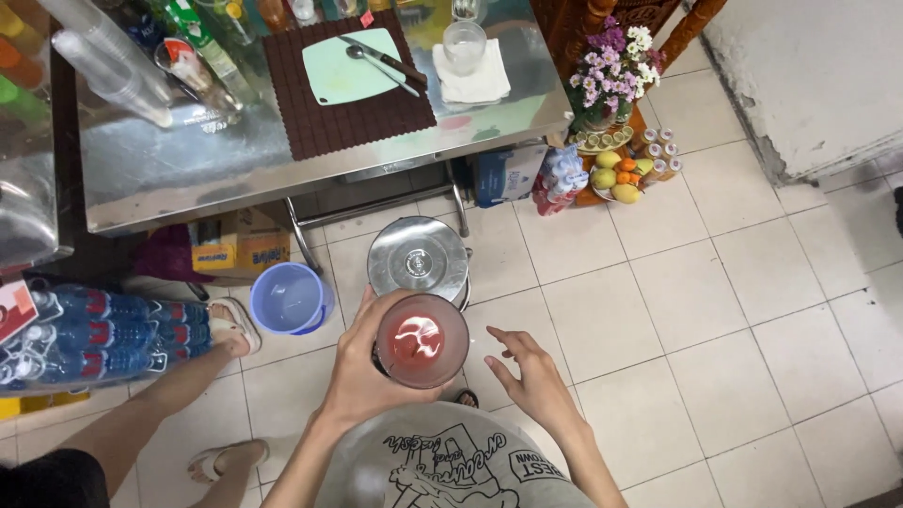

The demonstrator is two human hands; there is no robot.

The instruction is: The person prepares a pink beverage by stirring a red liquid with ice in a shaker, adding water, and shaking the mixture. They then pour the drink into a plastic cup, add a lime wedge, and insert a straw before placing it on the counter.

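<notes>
the left hand (362, 372) is wrapped around the side of a clear cup (421, 341) of red drink, fingers curled about its wall and thumb coming round the near side, holding it upright in front of the body above the tiled floor (715, 282). seen from above, the cup's mouth faces straight up at the camera, so its long axis runs vertically, almost along the line of sight. the right hand (529, 373) hangs just to the right of the cup, apart from it, with the fingers loosely spread and slightly bent, the fingertips turned toward the cup's rim and holding nothing. so the cup lies directly to the left of the free hand at about the same height, with a narrow gap between them; the left hand is the one in contact, the right the nearer free one. below and beyond the cup stands a metal pot with a lid (419, 260) on the floor, with a pale blue bucket (289, 298) to its left. another person's sandalled feet (230, 325) show at lower left, well clear of both hands.
</notes>
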